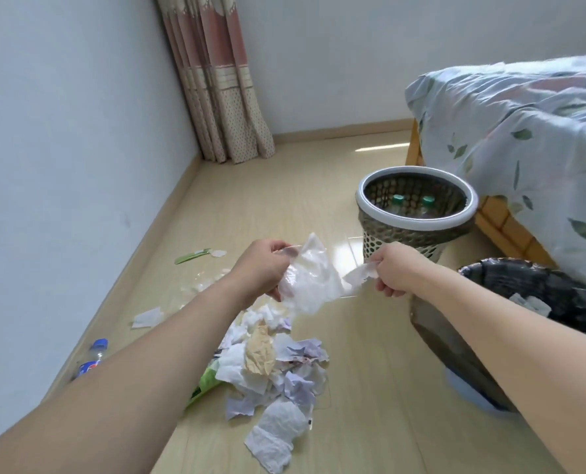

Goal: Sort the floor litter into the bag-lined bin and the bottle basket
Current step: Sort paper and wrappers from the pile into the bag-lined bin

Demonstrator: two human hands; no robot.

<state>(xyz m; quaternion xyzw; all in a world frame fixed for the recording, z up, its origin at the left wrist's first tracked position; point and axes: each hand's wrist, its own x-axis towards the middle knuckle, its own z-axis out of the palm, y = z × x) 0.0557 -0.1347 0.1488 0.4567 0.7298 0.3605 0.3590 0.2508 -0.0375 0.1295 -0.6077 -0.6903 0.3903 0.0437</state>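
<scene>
So both hands are up over the floor right now with a crumpled bit of white litter stretched between them. The left hand [262,268] has its fingers curled around the bulk of the crumpled plastic and tissue [308,278], and the right hand [392,271] is pinching a torn tissue tail [360,276] that trails off the same clump, so the thing runs roughly left to right between the two grips. The bit that matters for the next move: the bag-lined bin [510,278] sits just to the right of and below the right hand, close to that forearm, while the bottle basket [418,206] stands a bit farther ahead, next to the bed [524,131], with two green-capped bottles already inside. My guess is this clump is soft waste, so it belongs in the bin, and the right hand is clearly the nearer one for that drop. Plenty left to do though: a big pile of tissues and paper scraps [277,364] lies on the floor [284,186] right under the hands, a blue-capped bottle [91,359] lies by the left wall, well apart from the basket, and a green strip [192,256] plus a few stray scraps sit farther out.
</scene>
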